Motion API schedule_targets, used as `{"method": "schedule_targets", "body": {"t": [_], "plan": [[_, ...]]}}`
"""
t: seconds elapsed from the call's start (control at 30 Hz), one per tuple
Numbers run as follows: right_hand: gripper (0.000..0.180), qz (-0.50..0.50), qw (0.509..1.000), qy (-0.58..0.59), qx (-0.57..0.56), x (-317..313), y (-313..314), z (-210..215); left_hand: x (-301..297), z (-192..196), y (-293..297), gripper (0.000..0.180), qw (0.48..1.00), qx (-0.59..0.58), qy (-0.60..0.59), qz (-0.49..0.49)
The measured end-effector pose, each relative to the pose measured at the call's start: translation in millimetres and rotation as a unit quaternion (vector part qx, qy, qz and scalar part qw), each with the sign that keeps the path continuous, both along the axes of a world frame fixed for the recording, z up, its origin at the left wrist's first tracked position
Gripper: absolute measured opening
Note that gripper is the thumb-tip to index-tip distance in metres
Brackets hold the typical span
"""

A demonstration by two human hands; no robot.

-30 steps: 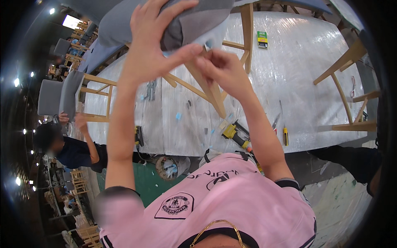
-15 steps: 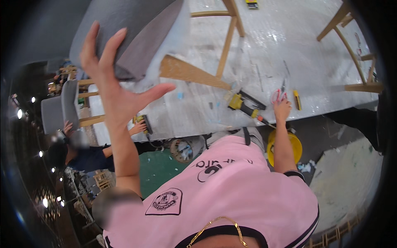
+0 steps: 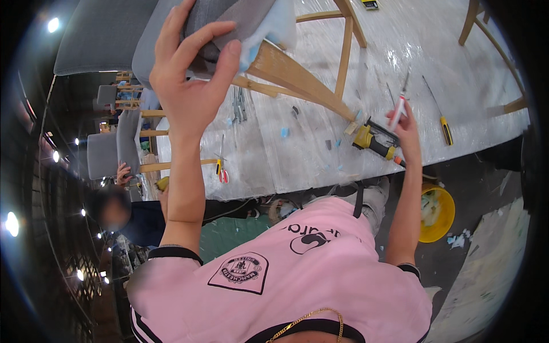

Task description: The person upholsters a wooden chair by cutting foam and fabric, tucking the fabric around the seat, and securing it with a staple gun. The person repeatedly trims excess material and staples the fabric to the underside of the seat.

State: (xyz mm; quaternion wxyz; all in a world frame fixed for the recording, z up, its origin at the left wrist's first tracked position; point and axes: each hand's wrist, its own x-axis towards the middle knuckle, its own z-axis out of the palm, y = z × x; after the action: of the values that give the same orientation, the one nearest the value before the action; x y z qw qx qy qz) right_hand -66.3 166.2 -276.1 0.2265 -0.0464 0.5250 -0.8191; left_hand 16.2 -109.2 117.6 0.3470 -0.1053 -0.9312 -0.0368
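Note:
My left hand point(image 3: 189, 91) is at the corner of an upholstered grey chair seat point(image 3: 226, 16). Its fingers are spread and curved over the dark fabric, thumb apart from the index finger. Pale blue padding point(image 3: 280, 26) shows along the fabric's edge, beside a wooden chair leg point(image 3: 303, 80). Over the table, my right hand point(image 3: 409, 137) is closed on scissors point(image 3: 398, 111) with red and white handles, blades pointing away from me. Just left of that hand lies a yellow and black staple gun point(image 3: 372, 143) with a hose fitting.
A yellow-handled screwdriver point(image 3: 446, 132) lies to the right on the plastic-covered table point(image 3: 286, 166). Another pair of scissors point(image 3: 223, 173) is at left. A yellow bucket point(image 3: 449, 220) with scraps stands below the edge. At left, a co-worker point(image 3: 143, 223) is near grey chairs point(image 3: 103, 155).
My right hand has lifted the scissors from the tabletop. My left hand, formerly spread in front of the seat, now has its fingers curved over the fabric. The whole view has shifted.

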Motion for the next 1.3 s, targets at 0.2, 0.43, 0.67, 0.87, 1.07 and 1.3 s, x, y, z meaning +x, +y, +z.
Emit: {"method": "schedule_targets", "body": {"t": [0.2, 0.43, 0.67, 0.87, 1.07, 1.3], "plan": [[0.071, 0.006, 0.958, 0.267, 0.103, 53, -77, 143, 3, 15, 4, 0.026, 0.999, -0.023, -0.042, 0.015], [0.074, -0.153, 0.839, 0.51, 0.116, 53, -106, 203, 7, 19, 3, 0.032, 0.997, -0.021, -0.066, 0.044], [0.067, -0.18, 0.828, 0.508, 0.154, 55, -119, 214, 5, 15, 3, 0.025, 0.996, 0.057, -0.07, 0.018], [0.064, -0.193, 0.817, 0.508, 0.192, 57, -119, 216, 5, 17, 0, 0.026, 0.998, 0.004, -0.064, 0.007], [0.055, -0.219, 0.801, 0.513, 0.219, 54, -121, 205, 5, 16, 1, 0.025, 0.998, -0.01, -0.057, 0.005], [0.049, -0.178, 0.818, 0.513, 0.188, 49, -115, 201, 4, 18, 7, 0.025, 0.996, 0.021, -0.083, 0.003]]}}
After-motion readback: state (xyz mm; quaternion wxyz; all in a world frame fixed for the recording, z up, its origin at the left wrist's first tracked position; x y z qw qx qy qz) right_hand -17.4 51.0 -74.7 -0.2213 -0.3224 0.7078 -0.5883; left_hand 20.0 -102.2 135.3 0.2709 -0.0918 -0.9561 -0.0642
